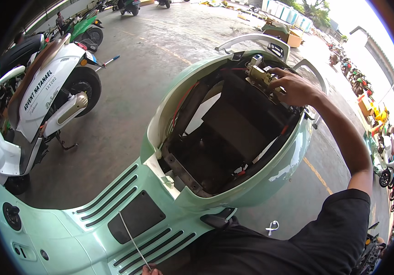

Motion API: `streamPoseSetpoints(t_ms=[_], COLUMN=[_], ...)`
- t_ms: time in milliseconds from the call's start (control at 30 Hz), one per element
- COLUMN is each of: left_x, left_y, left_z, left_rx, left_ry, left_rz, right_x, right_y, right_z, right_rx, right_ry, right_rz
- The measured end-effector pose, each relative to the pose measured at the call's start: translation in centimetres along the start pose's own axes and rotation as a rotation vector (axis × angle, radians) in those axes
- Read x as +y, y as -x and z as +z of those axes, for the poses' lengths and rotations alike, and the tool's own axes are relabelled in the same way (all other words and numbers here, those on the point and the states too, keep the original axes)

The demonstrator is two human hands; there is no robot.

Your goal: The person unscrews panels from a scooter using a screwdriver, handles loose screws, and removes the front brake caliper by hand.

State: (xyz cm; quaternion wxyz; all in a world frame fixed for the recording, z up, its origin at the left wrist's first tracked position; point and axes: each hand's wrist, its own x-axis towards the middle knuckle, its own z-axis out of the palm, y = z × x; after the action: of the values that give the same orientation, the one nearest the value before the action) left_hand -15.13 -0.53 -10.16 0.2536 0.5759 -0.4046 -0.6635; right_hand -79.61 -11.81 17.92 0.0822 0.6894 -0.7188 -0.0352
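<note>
Your right hand (294, 88) curls over the bracket (256, 74) inside the scooter's (247, 200) rear rim, perhaps to steady it, whether gripping or merely touching cannot be told, while your left hand (151, 271) grasps a rod (134, 240) end, presumably for ready use.

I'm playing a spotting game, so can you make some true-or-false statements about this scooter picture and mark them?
1. The left hand holds a thin rod. True.
2. The right hand is on the ground. False: the right hand is at a metal part.
3. The nearest scooter is pale green. True.
4. A seat covers its compartment. False: the compartment is open.
5. A small white loop lies on the ground. True.
</note>
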Motion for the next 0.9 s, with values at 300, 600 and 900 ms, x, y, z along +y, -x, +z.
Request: streamPoseSetpoints(t_ms=[300, 600, 900], left_x=[-0.6, 0.5, 0.7], left_y=[-0.2, -0.4, 0.1], left_z=[-0.4, 0.4, 0.6], left_rx=[0.006, 0.009, 0.020], left_ry=[0.004, 0.010, -0.011], left_rz=[0.004, -0.024, -0.014], right_x=[0.3, 2.1, 0.4], right_y=[0.2, 0.2, -0.2], right_z=[1.3, 1.0, 1.9], right_rx=[0.098, 0.129, 0.201], right_ry=[0.105, -0.031, -0.027], right_rz=[-0.015, -0.005, 0.087])
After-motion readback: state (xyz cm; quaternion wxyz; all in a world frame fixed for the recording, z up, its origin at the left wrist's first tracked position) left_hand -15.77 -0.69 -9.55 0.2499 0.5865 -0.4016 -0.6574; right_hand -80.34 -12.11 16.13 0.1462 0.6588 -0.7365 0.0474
